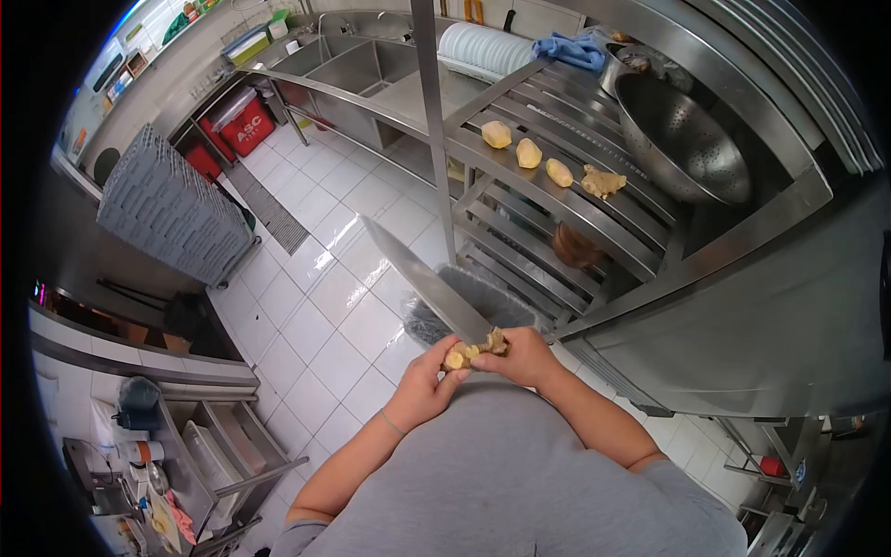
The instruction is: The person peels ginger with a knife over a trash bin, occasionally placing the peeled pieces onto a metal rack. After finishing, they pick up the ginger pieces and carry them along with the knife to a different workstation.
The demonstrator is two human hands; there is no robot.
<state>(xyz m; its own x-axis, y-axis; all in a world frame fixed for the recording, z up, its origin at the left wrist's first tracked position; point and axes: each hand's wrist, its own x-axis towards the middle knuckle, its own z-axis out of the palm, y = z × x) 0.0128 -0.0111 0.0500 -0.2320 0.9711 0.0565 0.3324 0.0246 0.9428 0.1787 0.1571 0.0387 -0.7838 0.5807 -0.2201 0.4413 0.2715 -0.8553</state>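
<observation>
Close to my body, my left hand [422, 382] is closed around a knobbly, partly peeled piece of ginger [464, 356]. My right hand [520, 358] meets it from the other side, its thumb against the ginger. A large knife with a wide steel blade [422, 278] points away from me to the upper left; its handle is hidden in my right hand. Below the blade stands a bin with a clear plastic liner [483, 295]. On the slatted metal rack ahead lie three peeled yellow pieces, probably potatoes [528, 154], beside another piece of ginger [603, 182].
A steel colander [682, 139] leans at the rack's right, near a blue cloth [571, 50]. White plates [487, 48] stand in a row by the double sink [367, 67]. Stacked grey trays [172, 204] are at left. A metal rack post [432, 130] rises ahead.
</observation>
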